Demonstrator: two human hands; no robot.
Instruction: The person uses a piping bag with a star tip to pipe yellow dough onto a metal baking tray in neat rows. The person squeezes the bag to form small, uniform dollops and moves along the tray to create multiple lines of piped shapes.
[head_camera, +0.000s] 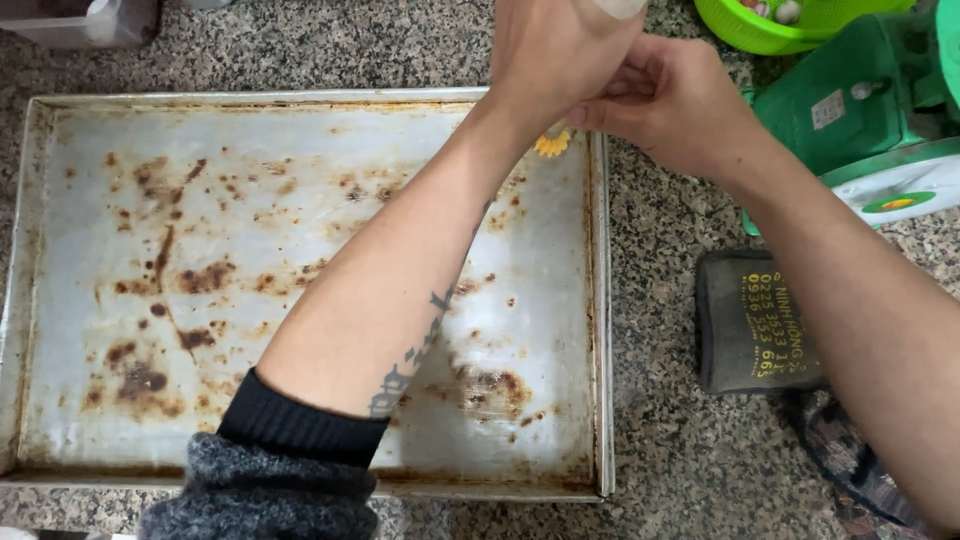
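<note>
I see my left hand and right hand pressed together, seemingly pinching a yellow flower piece over the rusty tray, which holds nothing else.

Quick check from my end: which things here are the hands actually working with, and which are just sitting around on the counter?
In hand:
- left hand and right hand, closed together over the tray's far right corner
- small yellow flower-shaped piece just beneath them
- stained metal tray

Lying about:
- green scale
- green basket
- dark block with yellow print
- clear container
</note>
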